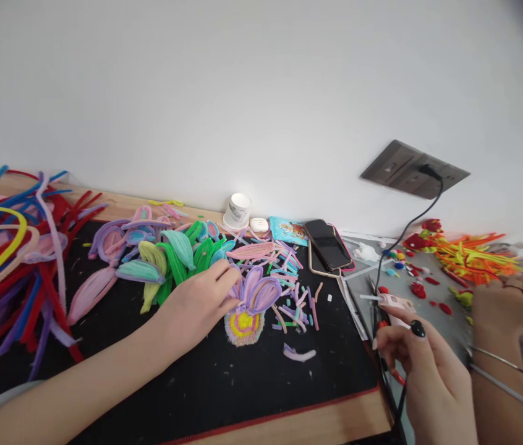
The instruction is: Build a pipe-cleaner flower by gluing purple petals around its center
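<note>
My left hand (199,303) pinches the edge of a pipe-cleaner flower (261,290) with lavender loop petals. Its fingertips hide part of the petals. Just below them, a round coiled disc (244,326) in yellow, pink and pale tones lies on the black mat. My right hand (428,364), with a dark thumbnail, is closed around a small pale pink glue gun (395,301), at the right of the mat. A whitish stick pokes out of its left end. The fingers cover much of its body.
Bundled pipe cleaners (6,266) lie left, beside finished petals and green leaves (173,266). Cut scraps (296,303), a paper cup (238,210) and a phone (327,244) are nearby. A black cord (400,238) hangs from the wall socket. Another person's hands (502,303) work at right.
</note>
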Demonstrator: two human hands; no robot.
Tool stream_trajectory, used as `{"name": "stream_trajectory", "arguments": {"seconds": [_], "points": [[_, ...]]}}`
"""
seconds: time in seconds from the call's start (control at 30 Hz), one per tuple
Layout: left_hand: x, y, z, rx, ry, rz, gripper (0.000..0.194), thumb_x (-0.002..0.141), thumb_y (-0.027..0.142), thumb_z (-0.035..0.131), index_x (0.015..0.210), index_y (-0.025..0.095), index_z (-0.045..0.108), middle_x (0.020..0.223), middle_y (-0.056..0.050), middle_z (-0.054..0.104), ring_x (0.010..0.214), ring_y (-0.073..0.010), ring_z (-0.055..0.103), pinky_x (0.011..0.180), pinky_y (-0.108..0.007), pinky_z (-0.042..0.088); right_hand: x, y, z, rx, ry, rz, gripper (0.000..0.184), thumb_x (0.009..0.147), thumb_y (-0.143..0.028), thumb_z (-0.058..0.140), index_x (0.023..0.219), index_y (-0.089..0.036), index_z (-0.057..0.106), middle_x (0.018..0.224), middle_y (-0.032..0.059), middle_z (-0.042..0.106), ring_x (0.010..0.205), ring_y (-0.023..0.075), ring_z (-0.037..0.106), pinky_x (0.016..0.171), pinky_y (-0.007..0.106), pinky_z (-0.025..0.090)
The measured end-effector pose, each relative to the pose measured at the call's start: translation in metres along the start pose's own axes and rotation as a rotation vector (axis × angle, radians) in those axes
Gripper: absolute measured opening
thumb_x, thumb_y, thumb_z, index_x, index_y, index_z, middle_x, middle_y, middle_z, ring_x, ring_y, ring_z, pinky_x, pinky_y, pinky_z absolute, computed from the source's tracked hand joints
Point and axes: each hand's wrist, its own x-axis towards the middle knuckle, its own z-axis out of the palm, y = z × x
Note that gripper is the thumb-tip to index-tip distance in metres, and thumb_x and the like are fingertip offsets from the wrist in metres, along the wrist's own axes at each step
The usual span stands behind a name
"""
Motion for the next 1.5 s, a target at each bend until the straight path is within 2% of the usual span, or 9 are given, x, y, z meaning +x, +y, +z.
{"name": "stream_trajectory", "arguments": {"seconds": [0.1, 0.2, 0.27, 0.37, 0.5, 0.67, 1.23, 1.37, 1.5], "points": [[-0.001, 0.001, 0.001, -0.003, 0.004, 0.004, 0.006, 0.089, 0.02, 0.053, 0.094, 0.02, 0.049, 0.097, -0.003, 0.053, 0.088, -0.0187, 0.059, 0.08, -0.032, 0.048, -0.003, -0.001, 0.004, -0.033, -0.044, -0.047, 0.036, 0.09, -0.047, 0.048, 0.105, -0.018, 0.063, 0.062, 0.0006, 0.059, 0.05, 0.0113, 0.048, 0.045, 0.02, 0.039], [-0.002, 0.002, 0.002, -0.003, 0.027, 0.014, 0.004, 0.09, 0.02, 0.051, 0.093, 0.02, 0.049, 0.095, -0.003, 0.053, 0.087, -0.018, 0.059, 0.081, -0.031, 0.048, -0.011, -0.007, 0.017, -0.125, -0.18, -0.127, 0.034, 0.09, -0.044, 0.048, 0.1, -0.017, 0.066, 0.06, 0.0015, 0.059, 0.048, 0.0123, 0.05, 0.043, 0.021, 0.039], [-0.003, 0.003, 0.002, -0.004, 0.047, 0.023, 0.003, 0.09, 0.02, 0.05, 0.093, 0.021, 0.05, 0.095, -0.003, 0.053, 0.087, -0.0178, 0.058, 0.081, -0.03, 0.048, -0.019, -0.014, 0.033, -0.213, -0.33, -0.221, 0.03, 0.09, -0.038, 0.049, 0.1, -0.018, 0.069, 0.066, 0.0038, 0.063, 0.055, 0.0152, 0.056, 0.049, 0.023, 0.045], [-0.003, 0.004, 0.002, -0.007, 0.045, 0.016, 0.003, 0.091, 0.019, 0.049, 0.093, 0.021, 0.049, 0.095, -0.003, 0.053, 0.086, -0.0177, 0.058, 0.08, -0.031, 0.049, -0.031, -0.027, 0.064, -0.289, -0.583, -0.394, 0.03, 0.092, -0.024, 0.043, 0.109, -0.021, 0.067, 0.088, 0.0081, 0.067, 0.078, 0.0189, 0.064, 0.069, 0.027, 0.051], [-0.002, 0.005, 0.001, -0.001, -0.016, -0.018, 0.004, 0.091, 0.017, 0.047, 0.093, 0.019, 0.049, 0.095, -0.004, 0.052, 0.085, -0.018, 0.058, 0.079, -0.032, 0.05, -0.041, -0.037, 0.103, -0.452, -0.781, -0.552, 0.039, 0.092, -0.016, 0.037, 0.124, -0.021, 0.058, 0.098, 0.0094, 0.064, 0.08, 0.0187, 0.062, 0.069, 0.029, 0.051], [-0.003, 0.005, 0.003, -0.007, -0.024, 0.009, 0.006, 0.09, 0.015, 0.048, 0.086, 0.019, 0.049, 0.096, -0.005, 0.055, 0.093, -0.0204, 0.057, 0.085, -0.035, 0.049, -0.047, -0.035, 0.121, -0.623, -0.82, -0.615, 0.045, 0.09, -0.017, 0.039, 0.134, -0.017, 0.048, 0.102, 0.011, 0.062, 0.082, 0.0224, 0.062, 0.07, 0.033, 0.051], [-0.006, 0.007, 0.011, 0.042, 0.098, 0.106, 0.018, 0.093, 0.013, 0.037, 0.087, 0.019, 0.053, 0.089, -0.005, 0.057, 0.085, -0.0185, 0.058, 0.078, -0.032, 0.052, -0.06, -0.023, 0.129, -0.697, -0.823, -0.655, 0.047, 0.089, -0.018, 0.041, 0.136, -0.013, 0.044, 0.112, 0.0146, 0.061, 0.086, 0.0236, 0.062, 0.072, 0.034, 0.052], [-0.007, 0.007, 0.01, 0.065, 0.085, 0.081, 0.015, 0.093, 0.015, 0.04, 0.09, 0.019, 0.054, 0.091, -0.005, 0.059, 0.083, -0.0181, 0.059, 0.074, -0.029, 0.051, -0.061, -0.027, 0.131, -0.74, -0.81, -0.667, 0.047, 0.088, -0.017, 0.041, 0.134, -0.011, 0.046, 0.112, 0.0156, 0.062, 0.085, 0.0247, 0.063, 0.072, 0.036, 0.052], [-0.013, 0.005, 0.002, 0.128, 0.081, 0.0, 0.013, 0.092, 0.024, 0.046, 0.101, 0.02, 0.054, 0.102, -0.006, 0.062, 0.079, -0.0193, 0.063, 0.061, -0.028, 0.049, -0.062, -0.032, 0.131, -0.786, -0.827, -0.666, 0.048, 0.088, -0.016, 0.041, 0.135, -0.009, 0.046, 0.11, 0.0165, 0.063, 0.085, 0.0262, 0.063, 0.072, 0.038, 0.053]]}}
